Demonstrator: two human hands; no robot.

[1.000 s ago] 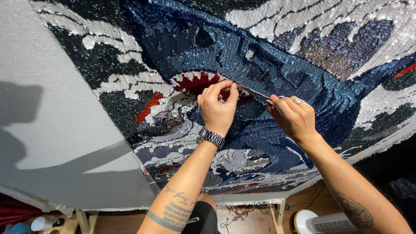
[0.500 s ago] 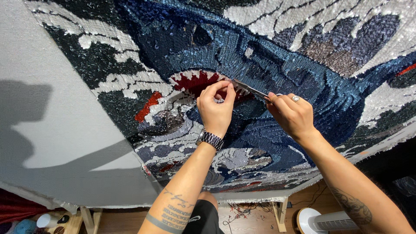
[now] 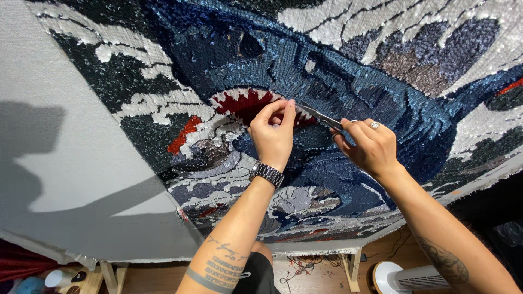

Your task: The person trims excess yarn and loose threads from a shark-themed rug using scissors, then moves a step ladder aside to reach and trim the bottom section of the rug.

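Note:
A large tufted rug (image 3: 348,71) shows a blue shark with a red mouth and white teeth, stretched on grey backing cloth (image 3: 60,179). My left hand (image 3: 273,133), with a metal watch on the wrist, pinches yarn at the shark's red mouth (image 3: 248,103). My right hand (image 3: 366,146), wearing a ring, grips small metal scissors (image 3: 320,117) whose blades point at the left fingertips. Whether the blades touch the yarn is hidden by the fingers.
A wooden frame (image 3: 351,264) holds the cloth above a wooden floor. A white fan (image 3: 403,277) stands at the lower right. Small jars and a cup (image 3: 54,279) sit at the lower left. Yarn scraps (image 3: 299,267) lie on the floor.
Both hands have stayed at the shark's mouth; the view has shifted slightly, and the scissor tips have drawn a little closer to my left fingertips.

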